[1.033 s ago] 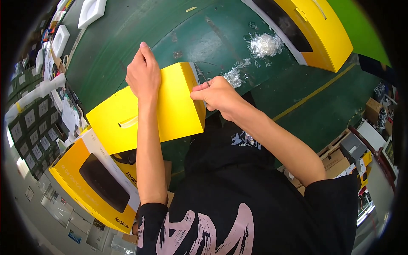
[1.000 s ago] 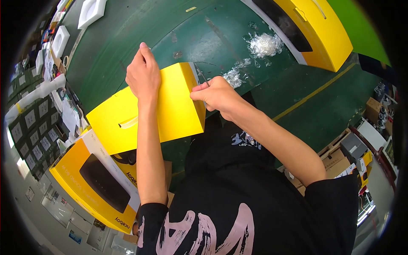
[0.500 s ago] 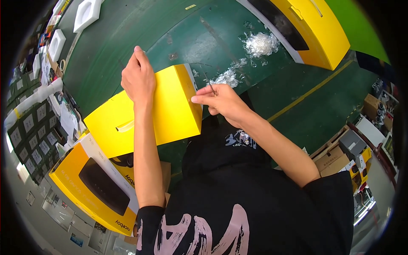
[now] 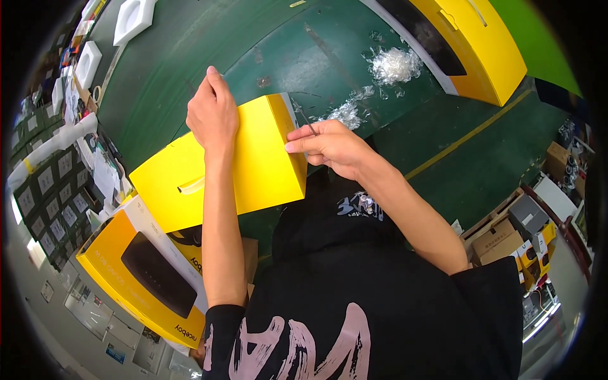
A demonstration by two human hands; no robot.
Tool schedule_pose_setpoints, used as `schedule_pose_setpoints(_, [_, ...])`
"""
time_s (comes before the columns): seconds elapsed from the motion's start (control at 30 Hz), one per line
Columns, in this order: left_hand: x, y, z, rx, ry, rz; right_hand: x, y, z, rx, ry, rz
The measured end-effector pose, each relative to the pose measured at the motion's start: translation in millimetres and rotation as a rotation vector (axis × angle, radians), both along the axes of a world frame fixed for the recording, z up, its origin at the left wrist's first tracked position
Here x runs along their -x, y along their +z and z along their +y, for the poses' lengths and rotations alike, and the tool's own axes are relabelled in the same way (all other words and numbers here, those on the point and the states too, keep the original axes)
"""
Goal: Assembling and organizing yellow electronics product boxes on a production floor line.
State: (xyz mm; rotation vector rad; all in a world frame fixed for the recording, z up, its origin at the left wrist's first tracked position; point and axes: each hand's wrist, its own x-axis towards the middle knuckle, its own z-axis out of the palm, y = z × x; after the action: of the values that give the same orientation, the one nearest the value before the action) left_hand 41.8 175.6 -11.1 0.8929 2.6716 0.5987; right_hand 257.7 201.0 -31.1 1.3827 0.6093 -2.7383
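Observation:
A yellow carton (image 4: 266, 171) with a pale carrying strap (image 4: 192, 185) lies on the green worktop in front of me. Across its top runs my left forearm, and my left hand (image 4: 214, 114) is closed at the far edge; some of its fingers are hidden. At the carton's right end, my right hand (image 4: 332, 147) pinches a thin dark metal tool (image 4: 310, 121), its exact kind too slim to make out. The fingertips are right against the end face, close to its white and grey far side.
Crumpled clear plastic film (image 4: 395, 66) lies in heaps beyond my right hand. Another yellow carton (image 4: 487, 50) stands at the far right. A yellow-orange carton (image 4: 136, 266) sits at the near left. White foam pieces (image 4: 133, 20) lie at the far left.
The whole view has shifted slightly, so things appear a little further right. My right fingers stay at the carton's end with the thin tool; the left hand keeps its place.

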Motion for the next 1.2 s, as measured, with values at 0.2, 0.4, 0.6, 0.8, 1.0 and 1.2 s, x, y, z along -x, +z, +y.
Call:
schedule_pose_setpoints(0.2, [3.5, -3.2, -1.6, -0.055, -0.02, 0.027, -0.5, -2.9, 0.6, 0.048, 0.006, 0.048])
schedule_pose_setpoints(0.4, [2.9, -3.3, -7.3, -0.229, -0.086, -0.061, -1.3, 0.0, -5.1, -0.032, 0.002, 0.003])
schedule_pose_setpoints(0.6, [10.9, -2.9, -5.6, -0.208, -0.112, -0.165, -26.7, -33.1, 2.2, -0.571, 0.245, -0.308])
schedule_pose_setpoints(0.8, [42.7, -19.1, -7.6, -0.022, -0.227, -0.21, -70.1, -71.5, 41.7, -1.072, 0.209, -0.519])
schedule_pose_setpoints(1.0, [-0.4, -32.7, 67.3, 0.245, -0.6, -0.407, -122.8, -150.4, 110.8, -1.561, 0.072, -0.759])
schedule_pose_setpoints(1.2, [-152.8, -105.0, 120.7, 0.21, -0.508, -0.137, -122.1, -137.2, 163.9, -1.7, 0.155, -0.748])
